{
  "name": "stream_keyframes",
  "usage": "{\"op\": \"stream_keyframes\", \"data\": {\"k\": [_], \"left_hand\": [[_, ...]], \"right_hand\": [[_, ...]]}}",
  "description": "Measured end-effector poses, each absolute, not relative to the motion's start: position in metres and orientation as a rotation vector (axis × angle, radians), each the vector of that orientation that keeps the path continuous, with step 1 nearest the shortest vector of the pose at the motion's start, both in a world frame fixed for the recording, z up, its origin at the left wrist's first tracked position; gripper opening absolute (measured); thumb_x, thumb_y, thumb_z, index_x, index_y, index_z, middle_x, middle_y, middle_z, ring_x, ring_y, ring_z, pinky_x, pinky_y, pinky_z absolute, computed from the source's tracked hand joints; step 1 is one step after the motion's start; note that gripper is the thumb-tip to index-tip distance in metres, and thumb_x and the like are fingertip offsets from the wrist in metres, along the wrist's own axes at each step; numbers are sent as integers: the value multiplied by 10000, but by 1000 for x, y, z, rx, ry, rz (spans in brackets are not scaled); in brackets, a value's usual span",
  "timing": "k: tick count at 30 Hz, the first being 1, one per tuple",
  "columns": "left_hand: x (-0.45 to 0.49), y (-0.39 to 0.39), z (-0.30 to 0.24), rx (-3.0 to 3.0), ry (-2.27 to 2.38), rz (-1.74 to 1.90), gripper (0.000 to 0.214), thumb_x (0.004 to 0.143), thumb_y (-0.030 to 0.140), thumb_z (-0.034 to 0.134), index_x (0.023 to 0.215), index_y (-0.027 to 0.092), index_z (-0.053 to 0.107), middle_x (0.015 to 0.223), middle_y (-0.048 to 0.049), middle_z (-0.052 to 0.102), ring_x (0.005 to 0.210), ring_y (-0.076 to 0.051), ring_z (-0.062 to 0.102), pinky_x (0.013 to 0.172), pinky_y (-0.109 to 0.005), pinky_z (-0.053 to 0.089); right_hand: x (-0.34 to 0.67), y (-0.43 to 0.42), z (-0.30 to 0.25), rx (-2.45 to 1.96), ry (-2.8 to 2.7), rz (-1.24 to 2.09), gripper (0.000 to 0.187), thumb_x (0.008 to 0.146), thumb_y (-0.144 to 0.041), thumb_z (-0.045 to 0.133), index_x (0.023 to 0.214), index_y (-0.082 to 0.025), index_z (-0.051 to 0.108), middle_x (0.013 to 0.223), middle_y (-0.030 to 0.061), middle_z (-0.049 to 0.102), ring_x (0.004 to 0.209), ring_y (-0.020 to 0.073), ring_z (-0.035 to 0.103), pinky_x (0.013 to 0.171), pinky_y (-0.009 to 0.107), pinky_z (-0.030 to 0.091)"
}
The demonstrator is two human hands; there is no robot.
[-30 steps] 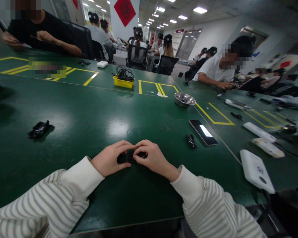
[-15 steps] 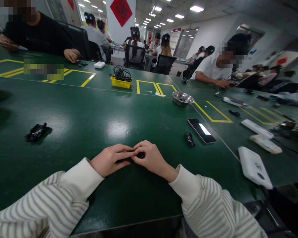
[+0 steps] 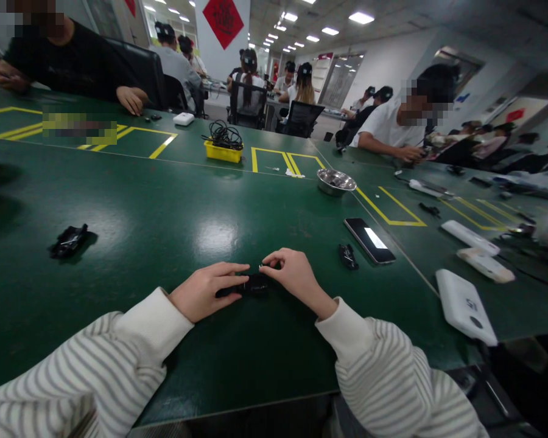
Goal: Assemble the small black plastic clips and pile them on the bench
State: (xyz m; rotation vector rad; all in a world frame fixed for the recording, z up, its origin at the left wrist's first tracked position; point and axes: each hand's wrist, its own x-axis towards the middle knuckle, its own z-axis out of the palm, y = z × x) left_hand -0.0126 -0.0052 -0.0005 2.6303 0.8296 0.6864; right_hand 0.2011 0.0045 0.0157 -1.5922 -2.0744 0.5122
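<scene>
A small black part (image 3: 252,285) lies on the green table (image 3: 164,213) just in front of me. My left hand (image 3: 205,291) rests on the table with its fingers closed on the part's left end. Just above the part's right end, my right hand (image 3: 292,277) pinches something tiny and pale between thumb and forefinger; I cannot make out what it is. Both arms wear striped sleeves with white cuffs.
Another small black part (image 3: 347,255) and a phone (image 3: 369,240) lie to the right, a black piece (image 3: 68,239) to the left. A steel bowl (image 3: 336,181), a yellow tray of cables (image 3: 223,149) and white devices (image 3: 466,303) sit further out. Other people work around the tables.
My right hand has lifted off the black part and now pinches a tiny piece above it. The left hand stays on the part.
</scene>
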Motion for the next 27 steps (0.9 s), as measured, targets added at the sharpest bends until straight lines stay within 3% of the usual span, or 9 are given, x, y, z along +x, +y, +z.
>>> {"op": "stream_keyframes", "data": {"k": [5, 11, 17, 27], "left_hand": [[-12, -5, 1, 2622, 814, 679, 269, 764, 196, 516, 1024, 179, 582, 1058, -82, 595, 887, -172, 568, 768, -306, 484], [-12, -4, 0, 2634, 786, 721, 264, 758, 188, 529, 1016, 167, 585, 1050, -86, 596, 889, -171, 567, 772, -306, 483], [-12, -4, 1, 2670, 787, 725, 267, 755, 186, 541, 1017, 155, 583, 1034, -89, 601, 885, -172, 569, 761, -300, 489], [-12, -1, -2, 2645, 851, 763, 251, 744, 196, 557, 989, 152, 594, 1011, -82, 608, 897, -169, 571, 775, -295, 489]], "right_hand": [[205, 5, 27, -1686, -2145, 614, 104, 686, -206, 577, 653, -178, 672, 644, 28, 637, 568, 125, 557, 548, 253, 417], [213, 0, 35, -1657, -2251, 758, 46, 570, -96, 586, 555, -139, 582, 501, -16, 561, 452, 83, 498, 462, 200, 387], [196, -10, 30, -1255, -2130, 789, 58, 689, -167, 526, 676, -137, 574, 628, -4, 565, 547, 72, 494, 516, 187, 394], [188, -11, 16, -1211, -2160, 632, 86, 720, -247, 583, 731, -199, 653, 895, 30, 570, 844, 138, 499, 661, 253, 401]]}}
